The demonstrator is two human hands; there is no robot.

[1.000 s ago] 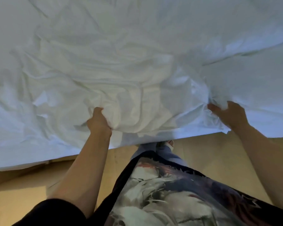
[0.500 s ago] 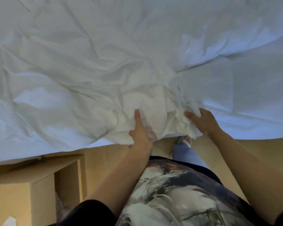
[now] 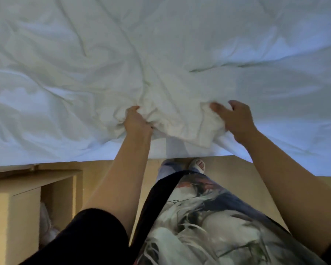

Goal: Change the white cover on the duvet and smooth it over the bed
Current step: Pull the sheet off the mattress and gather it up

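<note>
Your left hand [image 3: 137, 119], flat a moment ago, now clenches a bunch of the white cover [image 3: 172, 119] at its near edge above the floor [image 3: 227, 169]. Your right hand [image 3: 235, 119] grasps the neighbouring fold. Smoothing must wait.

Single head camera, wide-angle, facing steeply down, close over white cover [image 3: 161, 54].

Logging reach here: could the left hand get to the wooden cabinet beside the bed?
Probably, once freed: the left hand has a grip on the bunched white cover, and nothing visible stands between it and the wooden cabinet.
</note>
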